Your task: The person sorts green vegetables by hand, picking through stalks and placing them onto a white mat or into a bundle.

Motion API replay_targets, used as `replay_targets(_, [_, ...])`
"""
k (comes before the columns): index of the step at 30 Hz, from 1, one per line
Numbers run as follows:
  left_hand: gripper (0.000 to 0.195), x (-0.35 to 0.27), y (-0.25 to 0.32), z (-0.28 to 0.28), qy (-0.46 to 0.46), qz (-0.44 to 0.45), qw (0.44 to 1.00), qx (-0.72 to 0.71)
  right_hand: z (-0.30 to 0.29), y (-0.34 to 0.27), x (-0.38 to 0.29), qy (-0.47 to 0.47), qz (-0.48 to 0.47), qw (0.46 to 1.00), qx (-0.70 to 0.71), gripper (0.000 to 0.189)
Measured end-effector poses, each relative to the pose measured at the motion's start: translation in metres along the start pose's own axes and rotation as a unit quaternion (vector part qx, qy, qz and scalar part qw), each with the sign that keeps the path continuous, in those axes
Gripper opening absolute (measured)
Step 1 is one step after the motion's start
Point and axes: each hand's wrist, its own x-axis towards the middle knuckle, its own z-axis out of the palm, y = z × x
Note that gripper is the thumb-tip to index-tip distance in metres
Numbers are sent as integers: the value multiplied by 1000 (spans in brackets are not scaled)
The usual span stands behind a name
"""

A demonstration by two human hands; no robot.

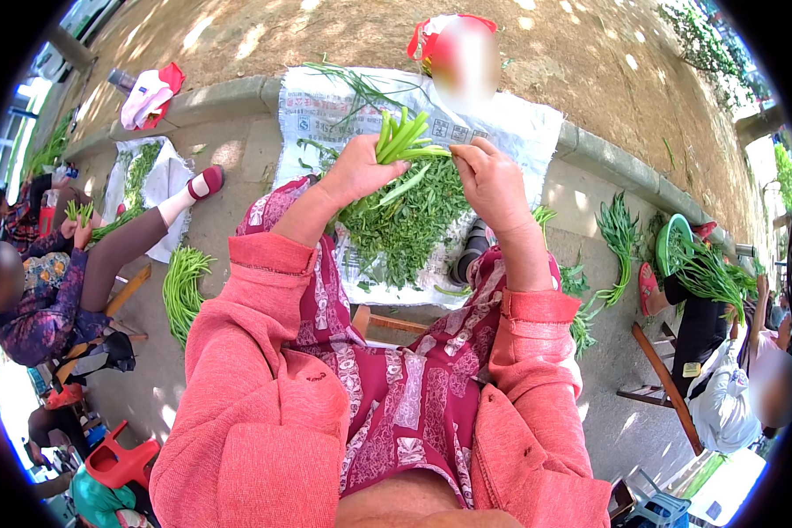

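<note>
My left hand [360,170] is closed around a small bunch of cut green vegetable stems [401,137], their ends fanning upward. With thumb and fingertips, my right hand [492,181] pinches the tip of a stem that reaches sideways from the bunch. Below both hands, a heap of loose green leaves [409,231] is spread on a white woven sack [525,129] that bears printing. A few long thin green stalks [363,86] lie at the sack's far edge. My knees stand on either side of the heap.
A pile of trimmed stems [186,287] lies on the pavement at left, and leafy bunches [617,237] at right. A stone kerb [633,165] crosses beyond the sack. Seated people work with greens on both sides. A green basin [674,241] and a red plastic stool [120,455] stand farther out.
</note>
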Motion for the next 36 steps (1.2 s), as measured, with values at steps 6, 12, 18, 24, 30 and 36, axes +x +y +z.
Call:
replay_targets(6, [19,-1,1,-2,-9,-18,1000,-16,4,1,-1,-23,29,999,-18,11])
replay_targets(12, [24,-2,7,-6,-15,-58,998,-4,6,-1,-1,-35,28,999,-7,12])
replay_targets(18, [19,-5,15,-8,-44,-61,997,-14,16,0,-1,-32,46,998,-36,9])
replay_targets(24, [14,-8,21,-4,-81,-78,992,-58,19,1,4,54,78,995,6,5])
replay_targets(30, [13,-6,26,-1,-80,-91,988,-92,20,12,5,150,105,983,20,3])
replay_targets(36, [8,-11,20,-16,-71,-106,981,-149,-15,57,4,224,314,887,254,11])
